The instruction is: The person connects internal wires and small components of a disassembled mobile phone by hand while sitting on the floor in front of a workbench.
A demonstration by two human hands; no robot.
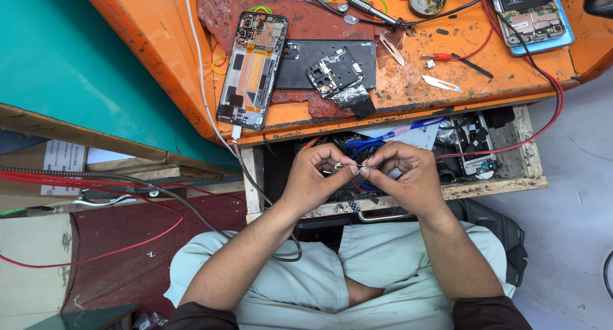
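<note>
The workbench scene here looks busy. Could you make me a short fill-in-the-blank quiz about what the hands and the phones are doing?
1. The left hand and right hand pinch a tiny metal part above an open ____.
2. The opened phone lies on the ____ workbench.
3. The soldering iron rests on the bench, held by ____ hand.

Missing words: drawer; orange; neither

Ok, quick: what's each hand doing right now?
Left hand: fingers pinched on a small metal part over the open drawer.
Right hand: pinched on the same part's other end.
</note>
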